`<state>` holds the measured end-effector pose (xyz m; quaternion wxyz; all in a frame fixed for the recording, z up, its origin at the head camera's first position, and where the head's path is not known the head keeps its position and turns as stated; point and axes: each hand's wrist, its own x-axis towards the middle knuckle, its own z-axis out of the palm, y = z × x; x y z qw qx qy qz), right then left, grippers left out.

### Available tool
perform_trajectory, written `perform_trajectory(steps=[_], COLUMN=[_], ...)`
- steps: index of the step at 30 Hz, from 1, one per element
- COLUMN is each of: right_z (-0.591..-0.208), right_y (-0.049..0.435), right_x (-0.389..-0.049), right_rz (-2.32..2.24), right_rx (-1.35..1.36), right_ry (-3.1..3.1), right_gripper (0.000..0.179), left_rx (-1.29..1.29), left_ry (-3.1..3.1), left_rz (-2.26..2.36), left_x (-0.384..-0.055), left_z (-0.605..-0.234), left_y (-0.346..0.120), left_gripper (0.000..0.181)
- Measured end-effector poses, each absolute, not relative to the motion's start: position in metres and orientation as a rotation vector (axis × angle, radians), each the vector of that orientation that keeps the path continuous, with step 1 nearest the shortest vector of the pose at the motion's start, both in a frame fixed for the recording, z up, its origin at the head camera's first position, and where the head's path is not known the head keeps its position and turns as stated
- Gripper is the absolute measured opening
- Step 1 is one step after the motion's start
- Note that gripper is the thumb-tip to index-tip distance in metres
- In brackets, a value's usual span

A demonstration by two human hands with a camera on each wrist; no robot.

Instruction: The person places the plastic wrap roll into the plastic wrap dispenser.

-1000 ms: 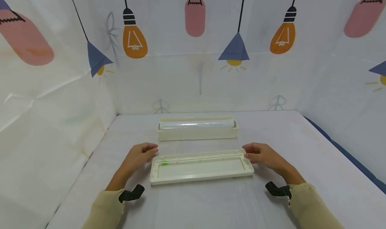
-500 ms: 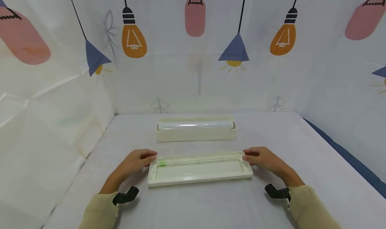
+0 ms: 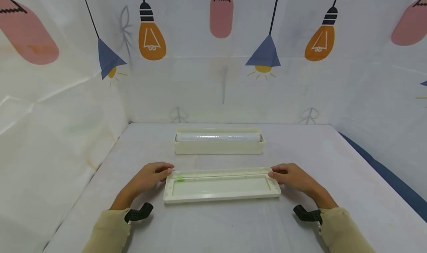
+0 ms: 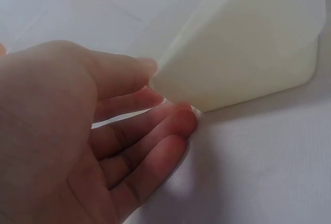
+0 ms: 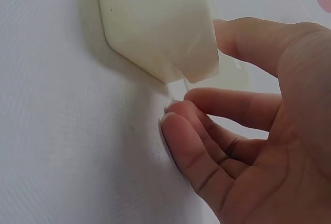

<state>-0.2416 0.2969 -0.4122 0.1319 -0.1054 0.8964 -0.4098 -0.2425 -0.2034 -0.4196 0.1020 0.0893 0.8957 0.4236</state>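
A long cream plastic lid (image 3: 221, 186) lies with its hollow side up on the white table, a green mark near its left end. My left hand (image 3: 151, 177) pinches its far left corner; in the left wrist view the thumb (image 4: 124, 74) is at the edge and the fingertips curl behind the corner. At the opposite end my right hand (image 3: 291, 177) pinches the far right corner, its thumb (image 5: 248, 43) against the lid's end wall. Behind the lid stands the matching open box (image 3: 218, 148), holding a shiny roll of clear plastic wrap (image 3: 218, 137).
White table cloth (image 3: 213, 227) stretches around the lid and box. White sheets printed with lamps and bulbs form a back wall (image 3: 200, 86) and side walls. Each wrist carries a black camera mount (image 3: 139, 213) beside a beige sleeve (image 3: 108, 229).
The thumbs and fingers of both hands have come in onto the lid's far corners. The lid has barely shifted, and the box stays where it was.
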Motion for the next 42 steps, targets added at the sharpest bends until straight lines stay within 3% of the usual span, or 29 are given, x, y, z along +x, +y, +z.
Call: perform_trajectory(steps=[13, 26, 32, 42], right_z=[-0.410, -0.410, -0.410, -0.412], right_y=[0.296, 0.285, 0.283, 0.280], right_x=[-0.237, -0.231, -0.229, -0.227], right_rz=[-1.124, -1.102, -1.123, -1.406], right_rx=[-0.296, -0.239, -0.117, -0.043], right_ry=[2.680, 2.752, 2.738, 2.670], right_gripper=[0.054, 0.030, 0.033, 0.039], left_rx=[0.277, 0.285, 0.262, 0.098], left_ry=[2.705, 2.784, 2.786, 2.848], left_rz=[1.187, 1.115, 1.213, 1.344], left_x=[-0.241, -0.242, -0.241, -0.240], left_z=[-0.423, -0.424, -0.422, -0.424], left_y=[-0.199, -0.192, -0.189, -0.181], left_gripper=[0.038, 0.027, 0.024, 0.036])
